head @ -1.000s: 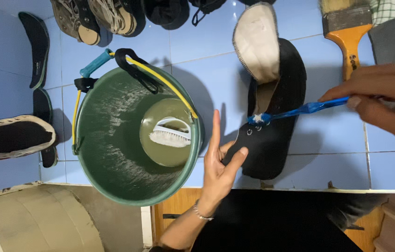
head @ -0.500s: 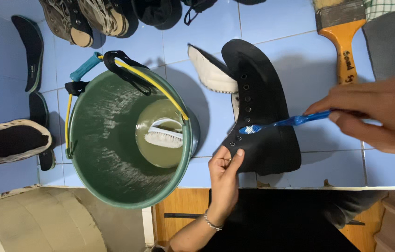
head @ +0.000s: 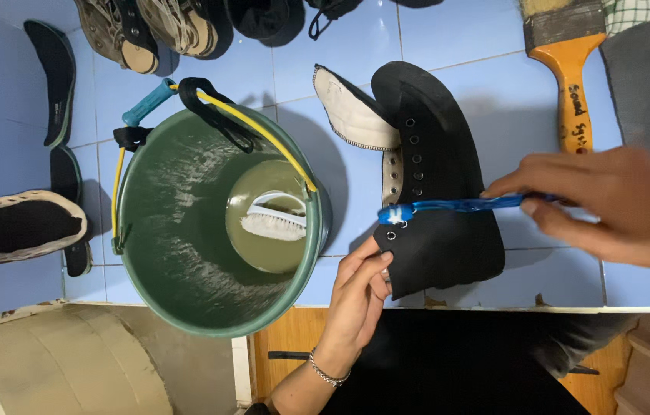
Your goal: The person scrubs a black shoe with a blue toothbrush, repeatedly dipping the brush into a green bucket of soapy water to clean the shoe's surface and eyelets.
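My right hand [head: 617, 204] grips blue toothbrush [head: 455, 206], long axis left-right, bristles at eyelets of black shoe [head: 436, 192]; left hand [head: 357, 296] pinches shoe's near edge.

We look down on a floor of pale blue glazed tiles [head: 355, 46] with thin grey grout lines. Along the near side we see a white tiled edge [head: 571, 310], and below it a brown wooden surface [head: 290, 338]. At the lower left sits a curved beige cylindrical object [head: 56, 369]. The light is soft and even, and things cast dim shadows on the tiles.
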